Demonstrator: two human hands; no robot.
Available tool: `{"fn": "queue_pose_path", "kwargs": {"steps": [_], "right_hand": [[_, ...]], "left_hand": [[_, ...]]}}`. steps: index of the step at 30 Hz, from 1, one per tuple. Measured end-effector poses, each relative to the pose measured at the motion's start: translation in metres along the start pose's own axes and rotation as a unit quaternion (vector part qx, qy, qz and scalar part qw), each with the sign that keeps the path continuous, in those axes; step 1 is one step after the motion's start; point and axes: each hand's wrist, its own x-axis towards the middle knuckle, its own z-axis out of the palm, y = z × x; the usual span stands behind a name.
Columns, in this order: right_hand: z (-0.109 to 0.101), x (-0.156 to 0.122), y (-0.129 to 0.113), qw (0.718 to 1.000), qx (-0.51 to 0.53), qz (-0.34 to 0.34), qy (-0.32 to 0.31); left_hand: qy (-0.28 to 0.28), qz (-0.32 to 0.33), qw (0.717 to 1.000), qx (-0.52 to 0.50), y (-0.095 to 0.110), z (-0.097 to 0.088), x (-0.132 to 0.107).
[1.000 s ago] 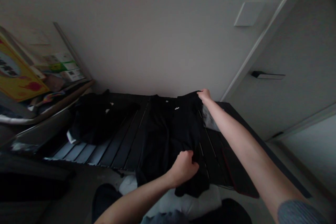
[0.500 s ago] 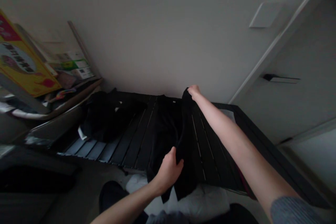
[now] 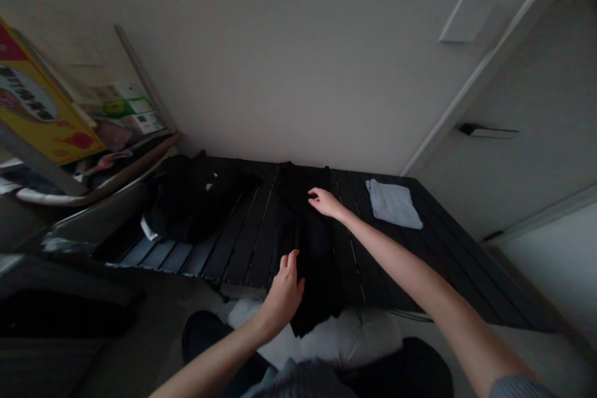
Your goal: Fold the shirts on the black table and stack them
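Observation:
A black garment lies lengthwise across the dark slatted table, its near end hanging over the front edge. My left hand is over the garment's lower left part, fingers stretched and thumb apart. Farther back, my right hand is above the garment's upper right part with its fingers slightly curled and apart. Neither hand shows cloth between the fingers. Black on black makes the garment's folds and outline hard to make out.
A black heap of cloth lies on the table's left. At the right is a folded light grey cloth. A yellow box stands on a cluttered shelf at far left. Behind the table are a wall and a door handle.
My right hand has let go of the garment's far right part and moved inward and nearer. That part now lies flatter. My left hand has shifted slightly left, and the grey cloth is uncovered.

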Motion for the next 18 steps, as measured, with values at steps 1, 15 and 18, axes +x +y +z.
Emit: {"fn": "queue_pose_path", "kwargs": {"steps": [1,15,18], "right_hand": [[0.002,-0.019,0.002,1.0,-0.006,-0.016,0.0],[-0.013,-0.198,-0.023,0.962,-0.091,-0.234,-0.108],[-0.007,-0.221,-0.018,0.947,-0.134,-0.248,-0.154]], "left_hand": [[0.011,0.006,1.0,-0.016,-0.003,0.001,-0.001],[0.081,0.035,0.995,-0.051,-0.003,0.0,-0.005],[0.101,0.04,0.993,-0.044,-0.006,-0.001,-0.002]]}}
